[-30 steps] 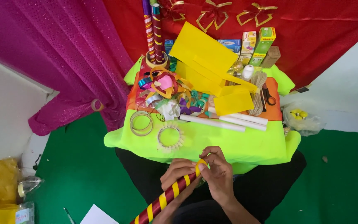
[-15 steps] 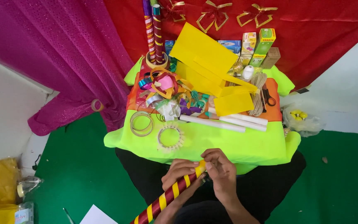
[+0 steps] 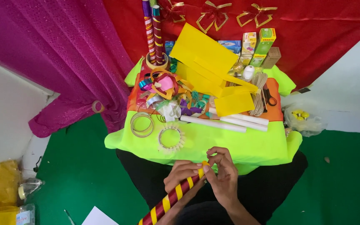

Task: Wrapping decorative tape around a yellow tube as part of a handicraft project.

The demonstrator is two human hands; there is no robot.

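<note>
The left hand [image 3: 182, 175] is closed around the upper end of a stick [image 3: 169, 201] wrapped in a red and yellow spiral, which slants down from just below the near edge of the bench [image 3: 230, 139] toward the person's lap. The right hand [image 3: 221, 173] meets it at the tip, its fingers [image 3: 208, 166] pinched nearly shut on the yellow end of the wrapping; whether a loose strip lies between them is too small to tell.

To finish this end neatly, it seems best to keep the left hand's hold firm so the stick cannot turn, and to press the yellow end flat with thumb and forefinger, smoothing along the spiral rather than across it, so the stripes stay even.

The stick's tip lies right between the two hands' fingers, touching both. On the bench, well apart from the hands, lie two rings [image 3: 142, 124], white rods [image 3: 213, 123] and yellow paper sheets [image 3: 205, 58].
</note>
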